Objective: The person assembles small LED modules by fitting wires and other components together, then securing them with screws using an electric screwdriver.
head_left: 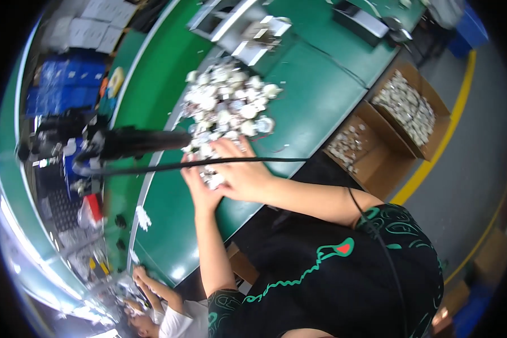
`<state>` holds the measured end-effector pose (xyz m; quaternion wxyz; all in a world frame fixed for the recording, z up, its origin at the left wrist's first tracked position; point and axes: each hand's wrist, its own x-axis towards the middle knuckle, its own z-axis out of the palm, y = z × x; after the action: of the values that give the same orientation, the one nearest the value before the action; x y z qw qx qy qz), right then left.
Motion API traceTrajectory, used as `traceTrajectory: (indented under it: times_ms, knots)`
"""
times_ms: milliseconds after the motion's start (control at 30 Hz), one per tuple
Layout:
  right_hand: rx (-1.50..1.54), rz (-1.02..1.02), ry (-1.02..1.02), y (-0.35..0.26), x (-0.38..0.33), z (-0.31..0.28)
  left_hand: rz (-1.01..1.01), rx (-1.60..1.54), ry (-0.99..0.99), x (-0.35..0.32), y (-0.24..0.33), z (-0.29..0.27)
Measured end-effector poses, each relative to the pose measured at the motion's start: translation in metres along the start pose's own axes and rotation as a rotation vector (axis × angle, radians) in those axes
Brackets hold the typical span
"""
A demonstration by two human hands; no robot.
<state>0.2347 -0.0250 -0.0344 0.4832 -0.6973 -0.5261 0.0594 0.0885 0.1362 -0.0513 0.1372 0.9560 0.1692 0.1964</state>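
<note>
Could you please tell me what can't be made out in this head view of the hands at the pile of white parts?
- Left hand: fingers covered by the right hand; any grip is hidden.
- Pile of small white parts: blurred, the kind of part is unclear.
- Open cardboard boxes: contents too small to identify.
- Another person's hands: near the lower edge, blurred by the fisheye.
</note>
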Motion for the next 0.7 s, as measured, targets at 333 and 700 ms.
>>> traceTrajectory:
  times_ms: [333,700]
  knots:
    - [-0.114,0.007,0.138,-0.014,-0.006,0.008,0.05,0.013,0.056,0.019,0.023,-0.007]
    - [-0.414,-0.029,0.236,-0.009,-0.01,0.003,0.065,-0.148,0.073,0.013,0.042,0.0]
